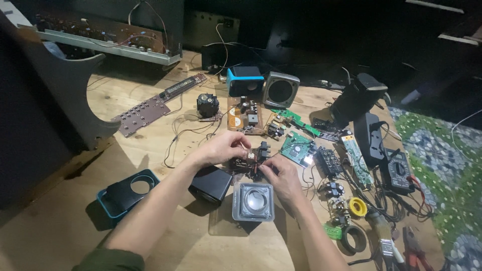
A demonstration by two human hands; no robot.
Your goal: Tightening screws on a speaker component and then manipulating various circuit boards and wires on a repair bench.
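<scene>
While both hands meet over the middle of the wooden workbench (150, 100), the left hand (223, 148) pinches its fingertips onto the top of a small dark circuit assembly (248, 163) with red wiring, and the right hand (283, 178) closes thumb and forefinger on the same assembly's near edge. What exactly sits between the fingers is hard to make out: the part is dark, small and half covered by knuckles. Just below the right fingers stands a clear-fronted speaker driver (253, 201), and beside the left wrist a black box housing (211, 184). Further out from the left forearm lies a blue-rimmed speaker shell (125, 193) with a round hole. Beyond the fingertips are a brown circuit board (244, 114), a blue speaker cube (244, 81) and a grey speaker grille (280, 90). To the right of the right fingers lie green boards (297, 147), a multimeter (399, 169) and a yellow solder reel (358, 207). Pliers (412, 247) at the lower right are cut off by the frame, and the back of the room is lost in shadow.
</scene>
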